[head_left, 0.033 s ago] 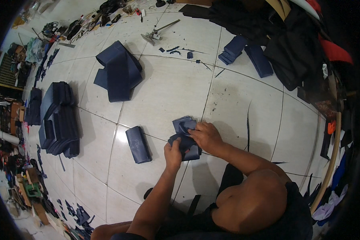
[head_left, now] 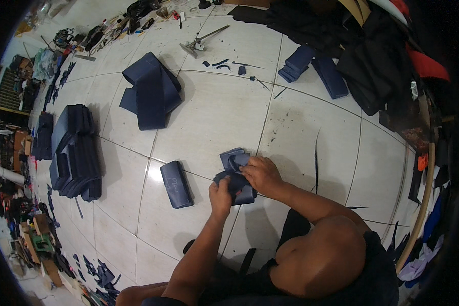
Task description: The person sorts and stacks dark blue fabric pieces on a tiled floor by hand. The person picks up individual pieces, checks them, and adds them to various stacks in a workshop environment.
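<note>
Both hands are at a small bundle of dark blue fabric pieces (head_left: 246, 196) low over the tiled floor. My left hand (head_left: 220, 196) pinches a darker flap on its near left side, thumb on top. With fingers curled in, my right hand (head_left: 262, 173) grips the upper right part, where a piece is bent over. A small reddish spot shows between the layers; I cannot make out what it is. Left of the bundle lies a folded dark blue fabric bundle (head_left: 177, 184) with pale chalk-like marks, touched by neither hand.
Tall stacks of dark blue fabric (head_left: 76, 153) stand at the left. Wide folded fabric strips (head_left: 152, 92) lie farther off. A metal tool with a long rod (head_left: 201, 42) rests at the back. Two blue bundles (head_left: 330, 76) and black cloth (head_left: 375, 66) sit far right. Scraps (head_left: 104, 275) litter the lower left.
</note>
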`<state>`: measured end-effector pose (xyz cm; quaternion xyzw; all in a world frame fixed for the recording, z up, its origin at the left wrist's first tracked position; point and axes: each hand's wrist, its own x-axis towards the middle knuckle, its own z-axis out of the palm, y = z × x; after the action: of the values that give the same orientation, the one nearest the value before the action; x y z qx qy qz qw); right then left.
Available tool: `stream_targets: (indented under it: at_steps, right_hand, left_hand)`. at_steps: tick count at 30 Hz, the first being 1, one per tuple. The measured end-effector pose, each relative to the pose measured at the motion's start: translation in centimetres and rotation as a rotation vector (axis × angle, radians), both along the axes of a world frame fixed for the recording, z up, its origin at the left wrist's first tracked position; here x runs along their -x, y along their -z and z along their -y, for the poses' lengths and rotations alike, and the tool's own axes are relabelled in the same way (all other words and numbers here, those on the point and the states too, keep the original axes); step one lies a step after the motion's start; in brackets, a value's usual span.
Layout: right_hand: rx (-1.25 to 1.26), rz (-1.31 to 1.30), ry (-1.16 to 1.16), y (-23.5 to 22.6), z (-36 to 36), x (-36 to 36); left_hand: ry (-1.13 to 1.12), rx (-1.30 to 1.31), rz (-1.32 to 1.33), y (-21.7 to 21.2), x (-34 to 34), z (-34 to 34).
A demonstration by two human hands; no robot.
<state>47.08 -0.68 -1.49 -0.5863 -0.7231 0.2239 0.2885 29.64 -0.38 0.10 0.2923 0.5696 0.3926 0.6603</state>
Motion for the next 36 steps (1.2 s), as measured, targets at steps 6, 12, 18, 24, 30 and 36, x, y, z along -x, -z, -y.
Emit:
stream_targets:
  at_steps: [6, 12, 18, 24, 30, 36]
  right_hand:
    - [0.263, -0.349, -0.048, -2.2, -0.5, 0.3]
    - [0.108, -0.320, -0.240, -2.9, 0.5, 1.5]
    - [0.028, -0.425, -0.218, -2.0, 1.6, 1.9]
    - [0.180, -0.326, 0.080, -1.8, -0.1, 0.1]
    - [-0.004, 0.072, -0.047, -0.8, -0.3, -0.4]
    - [0.301, -0.400, 0.003, -1.7, -0.8, 0.2]
  left_hand:
    - [0.041, -0.018, -0.090, 0.3, 0.5, 0.2]
    - [0.044, -0.106, -0.095, -0.1, 0.2, 0.2]
    - [0.130, -0.129, -0.316, -0.5, 0.4, -0.1]
    - [0.038, -0.001, -0.072, -0.4, 0.0, 0.0]
    - [0.073, -0.017, -0.097, 0.3, 0.4, -0.1]
    - [0.026, 0.010, -0.130, -0.3, -0.1, 0.0]
